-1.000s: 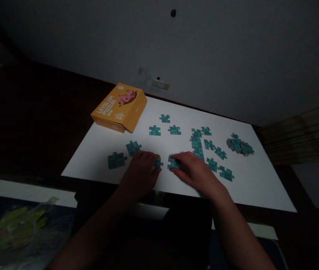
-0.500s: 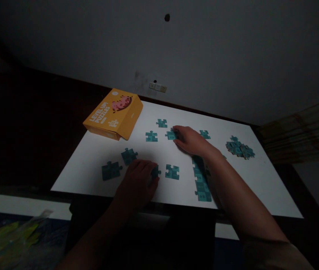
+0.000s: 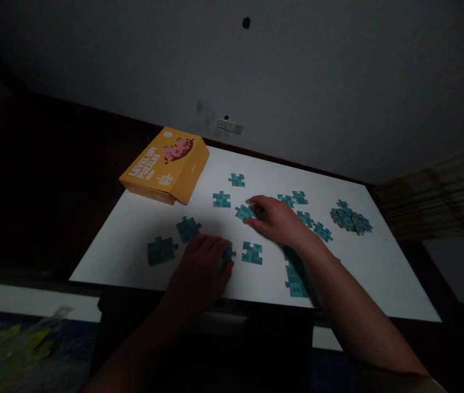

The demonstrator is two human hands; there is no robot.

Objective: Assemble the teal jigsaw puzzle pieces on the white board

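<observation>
Both forearms bare to the frame edge, left hand (image 3: 199, 270) and right hand (image 3: 279, 221) ungloved (no rings or watch visible).

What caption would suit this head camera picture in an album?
Right hand touches a teal puzzle piece; left hand rests beside another.

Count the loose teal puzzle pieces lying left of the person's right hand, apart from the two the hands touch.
5: two left of the left hand, one right of it, two towards the orange box. The hands may hide more.
</observation>
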